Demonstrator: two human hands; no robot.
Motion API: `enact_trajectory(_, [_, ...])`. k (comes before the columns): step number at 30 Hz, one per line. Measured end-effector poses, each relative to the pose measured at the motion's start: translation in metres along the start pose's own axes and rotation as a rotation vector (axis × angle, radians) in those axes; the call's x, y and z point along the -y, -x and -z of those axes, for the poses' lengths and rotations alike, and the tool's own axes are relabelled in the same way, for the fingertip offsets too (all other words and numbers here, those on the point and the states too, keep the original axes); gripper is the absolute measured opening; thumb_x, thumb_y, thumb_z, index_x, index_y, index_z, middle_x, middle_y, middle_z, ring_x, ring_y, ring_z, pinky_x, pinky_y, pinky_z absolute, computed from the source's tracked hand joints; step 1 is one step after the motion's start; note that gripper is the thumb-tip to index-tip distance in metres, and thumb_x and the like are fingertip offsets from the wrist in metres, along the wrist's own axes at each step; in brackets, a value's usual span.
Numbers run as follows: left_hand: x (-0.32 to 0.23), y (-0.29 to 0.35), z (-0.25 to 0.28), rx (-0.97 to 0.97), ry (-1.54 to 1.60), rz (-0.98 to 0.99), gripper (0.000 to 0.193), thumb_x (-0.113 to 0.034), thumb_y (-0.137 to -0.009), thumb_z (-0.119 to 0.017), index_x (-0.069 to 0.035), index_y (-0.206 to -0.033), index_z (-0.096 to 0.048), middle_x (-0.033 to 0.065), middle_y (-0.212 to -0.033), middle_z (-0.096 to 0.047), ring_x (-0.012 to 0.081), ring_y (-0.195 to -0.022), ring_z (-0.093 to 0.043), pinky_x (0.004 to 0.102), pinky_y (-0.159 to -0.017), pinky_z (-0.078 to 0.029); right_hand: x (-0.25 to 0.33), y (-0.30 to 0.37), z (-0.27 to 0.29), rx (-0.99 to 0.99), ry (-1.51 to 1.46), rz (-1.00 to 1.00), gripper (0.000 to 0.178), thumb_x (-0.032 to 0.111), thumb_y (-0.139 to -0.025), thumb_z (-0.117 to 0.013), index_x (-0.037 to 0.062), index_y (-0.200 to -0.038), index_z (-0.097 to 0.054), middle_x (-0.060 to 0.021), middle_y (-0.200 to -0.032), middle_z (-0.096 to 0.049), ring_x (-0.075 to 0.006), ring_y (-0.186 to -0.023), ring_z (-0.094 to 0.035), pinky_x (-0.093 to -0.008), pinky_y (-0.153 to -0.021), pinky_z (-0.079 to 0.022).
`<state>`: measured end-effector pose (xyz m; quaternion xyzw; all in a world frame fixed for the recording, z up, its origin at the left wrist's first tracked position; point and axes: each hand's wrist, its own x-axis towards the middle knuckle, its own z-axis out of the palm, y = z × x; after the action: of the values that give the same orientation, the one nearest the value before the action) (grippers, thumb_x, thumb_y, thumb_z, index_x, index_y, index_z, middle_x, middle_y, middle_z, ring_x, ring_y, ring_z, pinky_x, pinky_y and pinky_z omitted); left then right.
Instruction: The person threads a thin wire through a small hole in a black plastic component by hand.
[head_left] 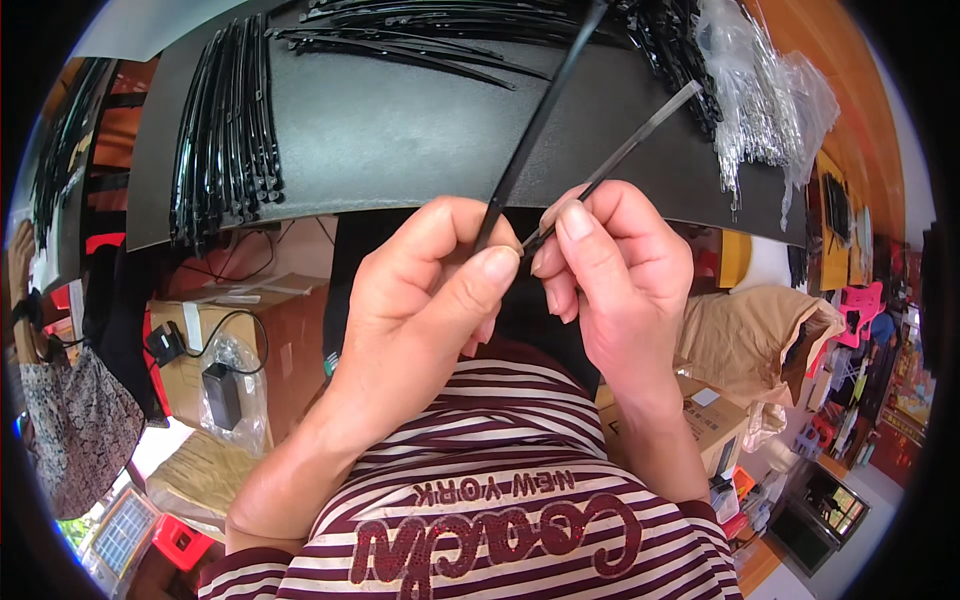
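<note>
Just in front of the table edge, my left hand (425,285) is closed, thumb against fingers, on a long black strip (540,120) that slants up and away to the right. Close beside it, my right hand (625,265) pinches a thinner dark strip (640,135) with a flat greyish end pointing to the upper right. The near ends of both strips meet between my fingertips. Whether they are joined there is hidden by the fingers.
On the dark table (400,120), a row of black strips (225,130) lies at left and a loose pile (420,40) at the back. Thin silvery pieces (750,110) in clear plastic hang over the right side. Below stand cardboard boxes (285,350). Another person's patterned clothing (75,430) shows far left.
</note>
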<state>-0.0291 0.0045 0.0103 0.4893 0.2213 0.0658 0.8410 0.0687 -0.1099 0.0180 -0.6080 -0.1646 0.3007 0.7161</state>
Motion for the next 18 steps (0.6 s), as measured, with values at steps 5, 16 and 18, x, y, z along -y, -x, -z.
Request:
enact_trajectory(5, [0.0016,0.0015,-0.0034,-0.039,-0.220,-0.113,0.010,-0.001,-0.088,-0.057,0.000,-0.097,-0.053,-0.0004,-0.084,-0.050,0.0043,-0.071,-0.042,0.0179,-0.064,-0.037,0.0004,0.0004,-0.0007,-0.019,-0.019,-0.043,0.013,0.009,-0.092,-0.051,-0.0013,-0.085,-0.055,-0.0030,-0.069,-0.058,-0.0034,-0.055,-0.047,-0.0186,-0.050,-0.040])
enact_trajectory(16, [0.0037,0.0004,-0.0056,-0.090,-0.398,-0.157,0.009,0.003,-0.085,-0.057,0.001,-0.092,-0.053,0.0037,-0.082,-0.051,0.0060,-0.069,-0.046,0.0211,-0.060,-0.041,0.0036,0.0014,0.0026,0.034,0.015,-0.073,0.007,0.005,-0.090,-0.053,-0.0021,-0.088,-0.053,-0.0019,-0.072,-0.056,-0.0036,-0.058,-0.048,-0.0178,-0.052,-0.039])
enact_trajectory(18, [0.0066,-0.0007,-0.0044,-0.058,-0.424,-0.259,0.010,0.004,-0.084,-0.058,0.001,-0.092,-0.053,0.0036,-0.083,-0.051,0.0060,-0.070,-0.048,0.0213,-0.062,-0.043,0.0013,0.0006,0.0047,0.046,0.021,-0.048,0.008,0.006,-0.090,-0.053,-0.0019,-0.088,-0.052,-0.0017,-0.071,-0.056,-0.0036,-0.058,-0.048,-0.0176,-0.051,-0.039])
